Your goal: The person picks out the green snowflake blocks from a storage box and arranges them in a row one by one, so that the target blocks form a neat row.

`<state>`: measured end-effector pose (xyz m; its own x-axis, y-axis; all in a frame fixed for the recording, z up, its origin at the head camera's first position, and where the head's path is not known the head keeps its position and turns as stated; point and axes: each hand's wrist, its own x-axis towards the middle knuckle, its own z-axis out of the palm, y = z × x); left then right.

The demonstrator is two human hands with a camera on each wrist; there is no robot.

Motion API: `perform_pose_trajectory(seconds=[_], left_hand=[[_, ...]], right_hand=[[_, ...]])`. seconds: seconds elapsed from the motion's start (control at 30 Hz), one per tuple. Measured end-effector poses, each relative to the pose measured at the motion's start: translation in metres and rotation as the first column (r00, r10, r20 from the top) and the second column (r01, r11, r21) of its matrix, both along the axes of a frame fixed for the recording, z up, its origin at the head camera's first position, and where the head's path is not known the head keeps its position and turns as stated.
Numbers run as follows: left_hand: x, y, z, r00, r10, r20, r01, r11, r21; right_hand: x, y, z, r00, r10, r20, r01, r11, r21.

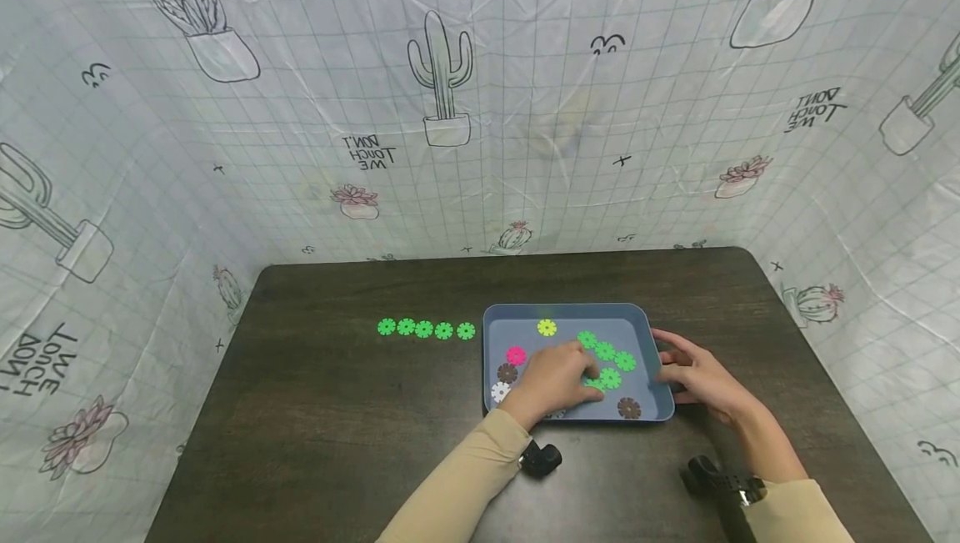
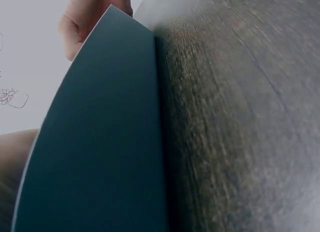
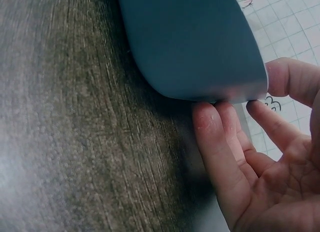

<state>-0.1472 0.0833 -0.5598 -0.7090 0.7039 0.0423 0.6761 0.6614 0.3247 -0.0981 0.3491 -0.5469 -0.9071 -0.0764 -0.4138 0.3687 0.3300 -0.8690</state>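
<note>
A shallow blue-grey tray (image 1: pixel 566 311) holds flat notched plastic discs. My left hand (image 1: pixel 553 380) reaches into it, thumb and forefinger at a green notched disc (image 1: pixel 593 385); whether they pinch it cannot be told. Another green disc (image 1: pixel 611 378) lies beside it, with several more green discs (image 1: pixel 604 351) farther back. In the left wrist view the tray's side wall (image 2: pixel 100 127) hides the fingertips. My right hand (image 1: pixel 708 380) holds the tray's right end, and in the right wrist view its fingers (image 3: pixel 207 124) touch the outer wall (image 3: pixel 195 51).
Left of the tray, several green discs (image 1: pixel 424 329) form a row on the dark wooden table (image 1: pixel 315 426). Inside the tray are also a yellow disc (image 1: pixel 547 328), a pink disc (image 1: pixel 516 355), brown discs (image 1: pixel 628 408) and white discs (image 1: pixel 500 392). A patterned curtain (image 1: pixel 525 93) surrounds the table's back and sides.
</note>
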Motion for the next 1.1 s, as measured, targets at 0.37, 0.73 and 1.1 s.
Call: perform_pose_trajectory(seconds=[0.37,0.73,1.1], left_hand=[[0.001,-0.002,0.000,1.000,-0.007,0.021,0.005,0.993,0.117],[-0.002,-0.014,-0.004,0.989,-0.022,0.148,-0.023,0.955,0.295],[-0.006,-0.031,0.000,0.966,0.027,0.257,-0.123,0.923,0.365]], right_hand=[[0.000,0.001,-0.002,1.000,0.008,0.004,-0.008,1.000,0.006],[0.001,0.003,-0.006,1.000,0.003,0.002,-0.003,1.000,0.010],[0.001,0.001,-0.003,1.000,0.005,-0.008,-0.005,1.000,-0.004]])
